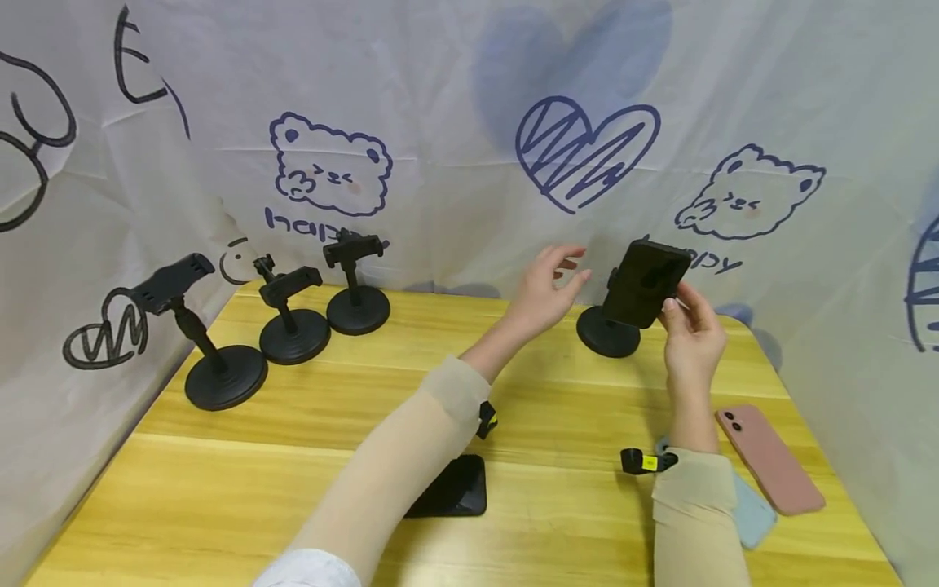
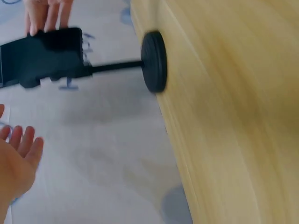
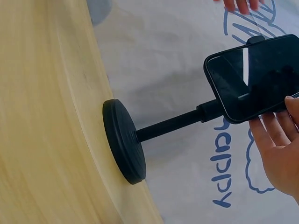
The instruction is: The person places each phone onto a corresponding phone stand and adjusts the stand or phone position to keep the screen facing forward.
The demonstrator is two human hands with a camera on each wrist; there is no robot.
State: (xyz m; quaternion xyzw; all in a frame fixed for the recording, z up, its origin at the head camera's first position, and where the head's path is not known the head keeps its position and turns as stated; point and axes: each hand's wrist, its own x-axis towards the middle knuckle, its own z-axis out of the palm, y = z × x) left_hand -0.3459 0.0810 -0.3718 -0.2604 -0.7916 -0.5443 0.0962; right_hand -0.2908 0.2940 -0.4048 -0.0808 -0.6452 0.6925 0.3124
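A black smartphone point(image 1: 645, 284) sits tilted at the head of a black phone stand point(image 1: 609, 333), its dark screen facing me. My right hand point(image 1: 693, 336) holds the phone's right edge, thumb at the front and fingers behind, as the right wrist view also shows of the phone point(image 3: 254, 77). To the left of the stand, my left hand point(image 1: 546, 289) hovers apart from the phone with loosely bent fingers and nothing in them. In the left wrist view the phone point(image 2: 42, 53) hides part of the stand's holder.
Several more black phone stands, one a tall stand point(image 1: 226, 377), stand at the table's back left. Another black phone point(image 1: 458, 489) lies near the front, partly behind my left sleeve. A pink phone point(image 1: 773, 461) and a light blue phone point(image 1: 751, 514) lie at the right. A white curtain point(image 1: 447, 196) hangs behind.
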